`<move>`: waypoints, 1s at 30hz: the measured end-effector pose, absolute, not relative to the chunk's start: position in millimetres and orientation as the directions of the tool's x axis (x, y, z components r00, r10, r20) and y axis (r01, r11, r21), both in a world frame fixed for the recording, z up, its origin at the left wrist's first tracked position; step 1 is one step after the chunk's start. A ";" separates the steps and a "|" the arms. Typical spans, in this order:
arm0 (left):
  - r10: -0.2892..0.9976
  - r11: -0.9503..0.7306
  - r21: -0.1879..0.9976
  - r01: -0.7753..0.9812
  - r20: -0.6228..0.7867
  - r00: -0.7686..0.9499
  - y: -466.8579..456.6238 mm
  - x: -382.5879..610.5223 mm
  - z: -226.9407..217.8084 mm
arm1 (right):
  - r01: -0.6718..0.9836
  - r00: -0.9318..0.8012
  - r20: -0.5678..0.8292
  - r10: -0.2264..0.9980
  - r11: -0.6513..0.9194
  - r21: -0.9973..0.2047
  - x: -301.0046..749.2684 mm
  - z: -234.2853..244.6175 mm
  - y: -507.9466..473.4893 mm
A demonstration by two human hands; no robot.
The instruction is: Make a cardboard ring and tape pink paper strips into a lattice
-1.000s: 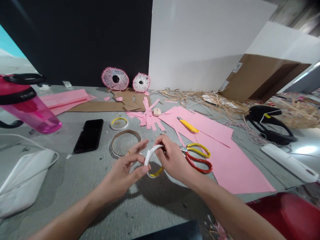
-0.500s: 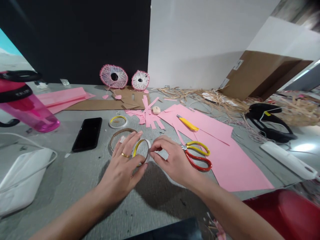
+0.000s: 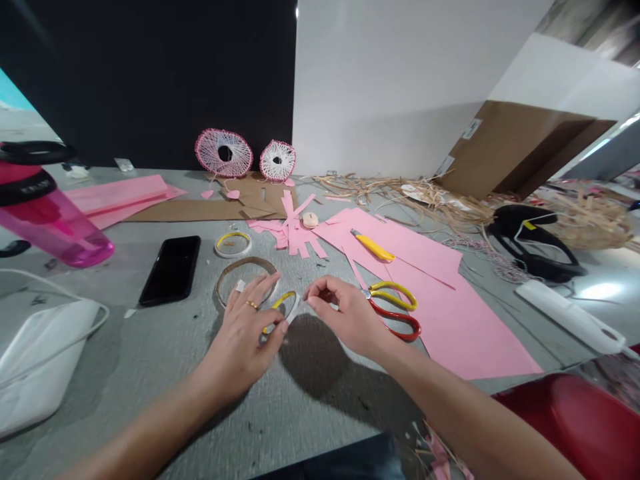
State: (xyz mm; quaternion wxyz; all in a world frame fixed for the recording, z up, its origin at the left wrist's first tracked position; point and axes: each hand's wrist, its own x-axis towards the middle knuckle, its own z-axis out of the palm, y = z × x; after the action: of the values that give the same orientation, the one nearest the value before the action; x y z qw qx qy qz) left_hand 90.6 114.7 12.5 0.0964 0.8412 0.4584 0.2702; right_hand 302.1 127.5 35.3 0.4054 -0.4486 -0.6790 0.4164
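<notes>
My left hand [image 3: 243, 331], with a ring on one finger, pinches a tape roll [image 3: 292, 312] between thumb and finger. The roll is white outside and yellow inside, tilted above the table. My right hand [image 3: 347, 313] is beside it, thumb and fingers pressed together near the roll's edge. Something thin may be in that pinch, but I cannot make it out. Under my left fingers lies a brown ring [image 3: 225, 277] with a small white piece on it. Behind this ring rests another white and yellow tape roll [image 3: 233, 253]. Scissors [image 3: 397, 310] with red and yellow handles lie by my right hand.
Pink paper sheets [image 3: 465, 327] spread to the right under a yellow cutter [image 3: 375, 247]. Pink strips [image 3: 295, 233] lie farther back. A phone [image 3: 171, 270], a pink bottle [image 3: 65, 227] and a white power bank [image 3: 40, 373] are left. Raffia [image 3: 450, 203] lies back right.
The tape roll has tipped over and turned in my left hand. My right hand has drawn slightly away to the right, widening the gap. The view has shifted a little.
</notes>
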 end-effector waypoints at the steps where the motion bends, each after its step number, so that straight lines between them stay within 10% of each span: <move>1: 0.819 -0.567 0.395 0.722 0.366 0.443 114.2 91.2 12.1 | 0.265 -0.281 0.174 0.944 0.251 -0.931 303.5 35.7 125.5; 20: 0.791 -0.609 0.516 0.602 0.447 0.417 111.8 99.5 12.9 | 0.334 -0.326 0.323 0.889 0.428 -0.840 314.7 35.7 99.3; 25: 0.810 -0.581 0.550 0.601 0.464 0.358 114.4 99.5 11.9 | 0.724 -0.149 0.415 0.898 0.385 -0.572 370.2 28.0 103.9; 30: 0.815 -0.568 0.588 0.576 0.499 0.294 118.7 98.2 9.9 | 0.959 -0.192 0.048 0.980 0.198 -0.201 424.6 27.3 114.4</move>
State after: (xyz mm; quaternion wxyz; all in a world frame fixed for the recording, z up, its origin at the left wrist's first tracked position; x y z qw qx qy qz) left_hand 98.2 118.7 9.9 0.1497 0.7904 0.4402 0.3988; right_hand 424.6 114.4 27.3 0.0824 -0.6301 -0.7695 0.0628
